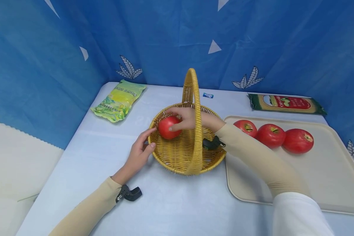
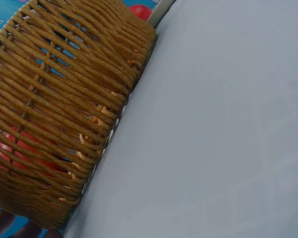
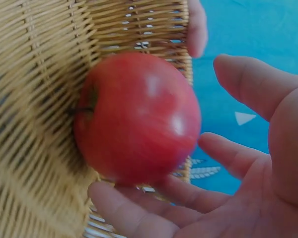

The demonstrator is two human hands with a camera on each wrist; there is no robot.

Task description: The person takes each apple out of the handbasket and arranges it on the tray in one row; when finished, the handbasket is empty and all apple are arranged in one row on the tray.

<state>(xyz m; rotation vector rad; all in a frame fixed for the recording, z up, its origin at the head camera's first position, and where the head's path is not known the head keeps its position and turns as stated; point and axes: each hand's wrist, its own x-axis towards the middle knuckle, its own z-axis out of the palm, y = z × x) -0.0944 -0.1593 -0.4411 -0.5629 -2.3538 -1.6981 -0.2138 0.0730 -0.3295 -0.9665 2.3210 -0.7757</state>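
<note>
A red apple [image 1: 167,128] lies against the inner left wall of a yellow wicker basket [image 1: 174,155] with a tall arched handle. My right hand [image 1: 186,118] reaches under the handle to this apple. In the right wrist view, its fingers spread loosely beneath the apple [image 3: 139,116], and the thumb stands apart from it. Outside the basket's left side, my left hand [image 1: 139,156] has its fingertips and thumb at the rim, spread rather than curled. The left wrist view shows the woven wall [image 2: 64,94] up close, with fingertips [image 2: 27,230] at its lower end.
Right of the basket, a beige tray [image 1: 327,180] bears three red apples [image 1: 271,136]. A green and red packet [image 1: 286,103] lies behind it. A green-yellow bag [image 1: 119,100] rests at the back left, and a small blue packet [image 1: 208,95] behind the basket. A blue curtain [image 1: 165,32] borders the table.
</note>
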